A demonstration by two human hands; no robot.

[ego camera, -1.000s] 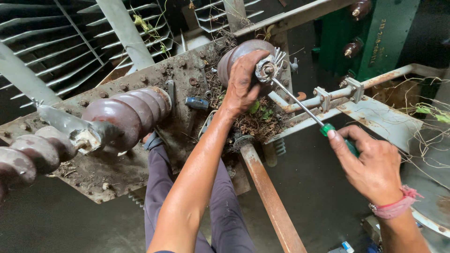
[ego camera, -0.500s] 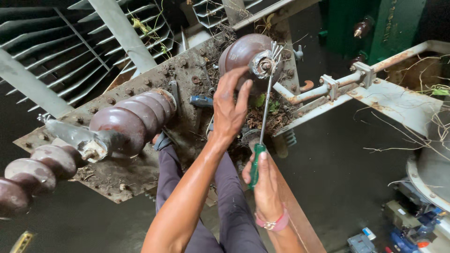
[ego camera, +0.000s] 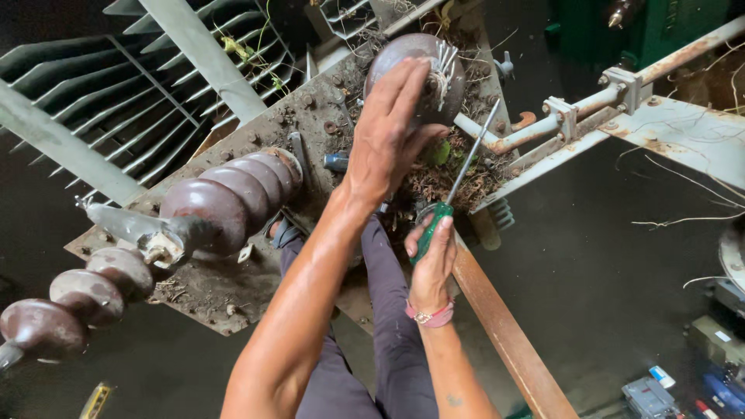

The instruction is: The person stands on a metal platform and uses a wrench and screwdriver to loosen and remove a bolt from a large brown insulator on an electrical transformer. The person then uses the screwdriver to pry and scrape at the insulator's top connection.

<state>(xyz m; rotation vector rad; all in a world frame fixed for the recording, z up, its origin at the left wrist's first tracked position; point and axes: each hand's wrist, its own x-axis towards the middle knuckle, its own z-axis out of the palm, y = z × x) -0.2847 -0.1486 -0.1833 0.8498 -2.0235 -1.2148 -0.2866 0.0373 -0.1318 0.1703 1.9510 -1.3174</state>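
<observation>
My left hand point(ego camera: 389, 132) lies with fingers spread on a brown ribbed porcelain insulator point(ego camera: 458, 85) that stands on a rusty transformer lid point(ego camera: 310, 116). A bundle of bare wire strands point(ego camera: 445, 66) sticks out of the insulator's top beside my fingertips. My right hand point(ego camera: 431, 260) grips the green handle of a screwdriver point(ego camera: 454, 182). Its metal shaft points up and to the right, with the tip near the insulator's side. Dry leaves and twigs point(ego camera: 450, 174) lie under the shaft.
Two more brown insulators point(ego camera: 225, 198) point(ego camera: 70, 299) jut out at left. Grey cooling fins point(ego camera: 93, 101) fill the upper left. A rusty pipe with clamps point(ego camera: 559, 116) runs right, and a rusty beam point(ego camera: 504, 334) slants down. Small tools and boxes point(ego camera: 667, 388) lie far below.
My right hand with the screwdriver swung in from the right to just below the insulator. My left hand went from gripping the insulator's top to lying on it with fingers spread.
</observation>
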